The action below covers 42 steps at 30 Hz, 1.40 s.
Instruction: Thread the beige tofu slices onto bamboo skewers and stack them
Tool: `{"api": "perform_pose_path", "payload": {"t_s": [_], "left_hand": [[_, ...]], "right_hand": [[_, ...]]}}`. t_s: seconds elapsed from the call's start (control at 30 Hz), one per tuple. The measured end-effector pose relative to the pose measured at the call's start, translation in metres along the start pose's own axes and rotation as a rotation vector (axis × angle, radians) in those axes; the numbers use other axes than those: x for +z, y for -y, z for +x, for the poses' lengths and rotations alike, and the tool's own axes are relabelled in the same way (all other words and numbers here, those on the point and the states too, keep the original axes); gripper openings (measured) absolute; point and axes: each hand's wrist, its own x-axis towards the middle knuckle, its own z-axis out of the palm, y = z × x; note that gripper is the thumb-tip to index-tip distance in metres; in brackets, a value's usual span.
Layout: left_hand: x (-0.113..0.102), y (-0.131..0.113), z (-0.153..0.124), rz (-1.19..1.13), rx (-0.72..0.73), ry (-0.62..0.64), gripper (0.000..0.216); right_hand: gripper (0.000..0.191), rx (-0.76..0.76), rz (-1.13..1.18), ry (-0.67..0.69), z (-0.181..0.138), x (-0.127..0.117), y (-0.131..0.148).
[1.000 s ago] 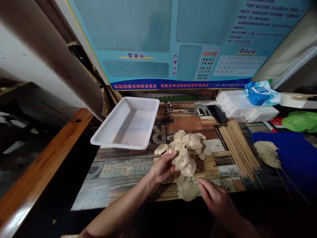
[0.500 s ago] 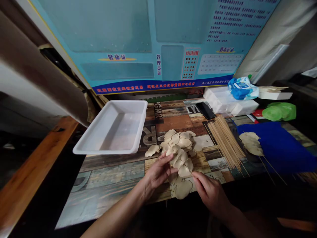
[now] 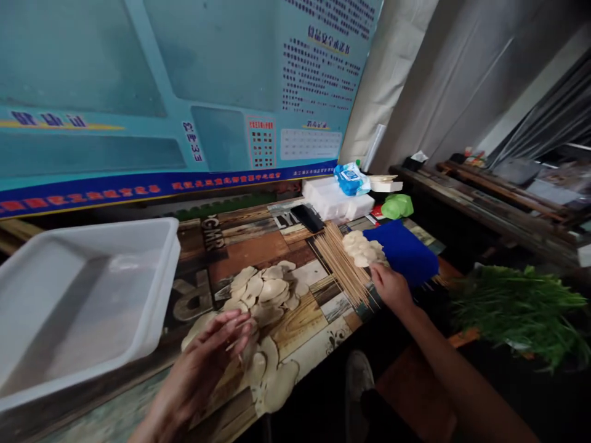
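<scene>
My right hand [image 3: 391,287] is closed on a skewer of pale slices [image 3: 364,248], holding it at its near end beside the blue cloth. The thin, flat slices overlap along the stick, most of which is hidden. Over the near left side of a loose pile of pale slices [image 3: 265,286] hovers my left hand [image 3: 212,344], fingers apart and nothing in them. More slices [image 3: 279,384] lie at the table's front edge. A bundle of bare wooden skewers [image 3: 341,264] lies between the pile and the skewer in my right hand.
A white plastic tub [image 3: 159,295] stands on the left. Behind the skewers are a black phone [image 3: 307,218], white packs [image 3: 318,195], a blue wipes packet [image 3: 351,179] and a green bag [image 3: 397,206]. The blue cloth [image 3: 410,252] lies right, leafy greens [image 3: 521,307] beyond it.
My right hand has carried the loaded skewer from above the pile to the right, beside the blue cloth. My left hand has let go of the slices. The view has swung right.
</scene>
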Motion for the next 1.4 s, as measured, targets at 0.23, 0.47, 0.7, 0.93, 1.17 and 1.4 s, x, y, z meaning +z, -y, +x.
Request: {"api": "perform_pose_path", "payload": {"t_s": [0.23,0.47,0.7,0.93,1.17,1.4], "left_hand": [[-0.007,-0.01,0.001,0.091,0.102,-0.031,0.028],[-0.014,-0.006,0.017,0.346,0.318,-0.038,0.025],[-0.019,-0.008,0.039,1.004,0.641,-0.035,0.023],[0.009,0.003,0.062,1.362,0.972,0.158,0.016],[0.026,0.008,0.087,1.52,0.972,0.124,0.012],[0.026,-0.004,0.073,0.816,0.762,0.06,0.009]], "right_hand": [[0.022,0.088,-0.164,0.065,0.022,-0.002,-0.051],[0.021,-0.106,-0.084,0.322,0.015,0.029,0.036],[0.02,-0.052,-0.085,0.467,0.031,0.043,0.074],[0.011,-0.051,-0.019,0.404,0.028,0.016,0.088],[0.019,-0.154,0.174,0.34,-0.029,0.011,0.111],[0.02,-0.281,0.579,0.256,-0.072,0.0,0.122]]}}
